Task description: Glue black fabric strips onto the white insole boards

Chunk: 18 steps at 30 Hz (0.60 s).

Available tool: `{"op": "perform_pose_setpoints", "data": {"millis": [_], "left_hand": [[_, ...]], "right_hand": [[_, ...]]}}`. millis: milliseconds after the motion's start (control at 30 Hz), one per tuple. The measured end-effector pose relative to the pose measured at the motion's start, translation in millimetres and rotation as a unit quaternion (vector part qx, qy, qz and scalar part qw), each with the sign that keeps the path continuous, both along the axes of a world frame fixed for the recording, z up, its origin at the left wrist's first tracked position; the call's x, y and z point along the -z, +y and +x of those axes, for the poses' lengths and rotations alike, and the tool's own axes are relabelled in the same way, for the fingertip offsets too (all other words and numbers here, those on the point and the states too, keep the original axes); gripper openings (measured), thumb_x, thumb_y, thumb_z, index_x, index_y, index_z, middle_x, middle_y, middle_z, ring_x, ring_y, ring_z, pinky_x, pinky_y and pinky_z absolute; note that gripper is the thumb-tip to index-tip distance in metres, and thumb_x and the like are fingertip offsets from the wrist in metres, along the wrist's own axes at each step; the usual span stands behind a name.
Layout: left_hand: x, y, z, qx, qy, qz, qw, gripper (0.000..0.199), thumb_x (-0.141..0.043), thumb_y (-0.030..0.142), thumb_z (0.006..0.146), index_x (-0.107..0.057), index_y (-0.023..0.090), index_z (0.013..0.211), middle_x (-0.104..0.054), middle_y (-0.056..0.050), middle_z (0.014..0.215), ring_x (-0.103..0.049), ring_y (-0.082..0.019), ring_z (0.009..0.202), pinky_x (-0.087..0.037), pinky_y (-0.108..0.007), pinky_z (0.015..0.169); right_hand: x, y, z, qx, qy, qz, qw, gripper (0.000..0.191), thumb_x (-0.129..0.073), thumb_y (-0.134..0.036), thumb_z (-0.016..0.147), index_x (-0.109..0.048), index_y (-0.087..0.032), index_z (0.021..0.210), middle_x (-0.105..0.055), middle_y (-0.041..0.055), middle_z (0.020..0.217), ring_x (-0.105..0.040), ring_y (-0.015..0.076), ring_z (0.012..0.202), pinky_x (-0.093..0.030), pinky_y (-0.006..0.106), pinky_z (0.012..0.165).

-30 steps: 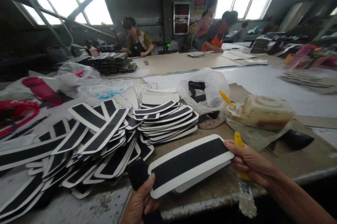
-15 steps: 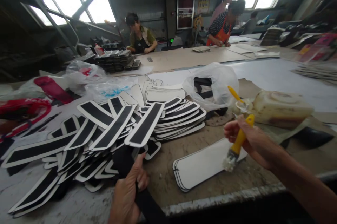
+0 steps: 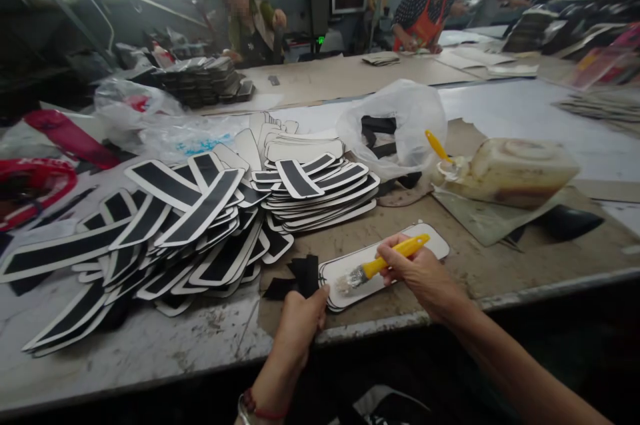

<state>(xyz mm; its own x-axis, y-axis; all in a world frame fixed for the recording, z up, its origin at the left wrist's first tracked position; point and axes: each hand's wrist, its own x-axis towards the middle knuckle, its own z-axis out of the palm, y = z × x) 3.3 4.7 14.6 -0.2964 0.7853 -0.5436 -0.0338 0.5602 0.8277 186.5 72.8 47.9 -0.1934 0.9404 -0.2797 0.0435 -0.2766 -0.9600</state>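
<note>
My right hand (image 3: 417, 275) is closed around the yellow handle of a paintbrush (image 3: 395, 256). Its bristles, coated in whitish stuff, rest on the left part of the top piece in a small stack of white, round-cornered panels (image 3: 425, 238). At that stack's left end is my left hand (image 3: 303, 315), its thumb by the corner and its fingers closed on black strips (image 3: 306, 273), which stick out beyond it. To the left spreads a heap of white panels with black strips on them (image 3: 200, 212). Neater layers of such panels (image 3: 320, 202) lie behind.
A stained plastic container (image 3: 525, 162) lies on its side at the right, with another yellow-handled tool (image 3: 439, 146) at its mouth. Behind the panels sits a clear plastic bag (image 3: 420, 118) with black pieces. The table's front edge (image 3: 380, 325) runs close by. Co-workers stand at the far table.
The brush has moved left along the top panel to its left end. My left hand has moved right, up to the stack. The view has tilted downward.
</note>
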Motion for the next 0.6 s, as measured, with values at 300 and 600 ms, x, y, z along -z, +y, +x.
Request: {"op": "perform_pose_setpoints", "data": {"millis": [300, 600], "left_hand": [[3.1, -3, 3, -0.024, 0.015, -0.009, 1.0, 0.048, -0.06, 0.046, 0.064, -0.035, 0.022, 0.031, -0.031, 0.004, 0.029, -0.026, -0.007, 0.032, -0.017, -0.025, 0.041], [6.5, -3, 0, -0.02, 0.015, 0.001, 1.0, 0.054, -0.061, 0.051, 0.063, -0.032, 0.024, 0.028, -0.027, 0.004, 0.03, -0.024, -0.008, 0.034, -0.019, -0.027, 0.042]], "right_hand": [[-15.4, 16, 66, 0.049, -0.333, 0.169, 0.926, 0.022, -0.054, -0.044, 0.08, -0.056, -0.023, 0.08, -0.06, 0.0004, 0.067, -0.057, 0.0172, 0.058, -0.043, 0.03, 0.059], [-18.5, 29, 97, 0.059, -0.424, 0.317, 0.846, 0.013, -0.049, -0.034, 0.085, -0.054, -0.023, 0.081, -0.06, 0.0044, 0.085, -0.057, 0.0209, 0.083, -0.042, 0.032, 0.079]]}}
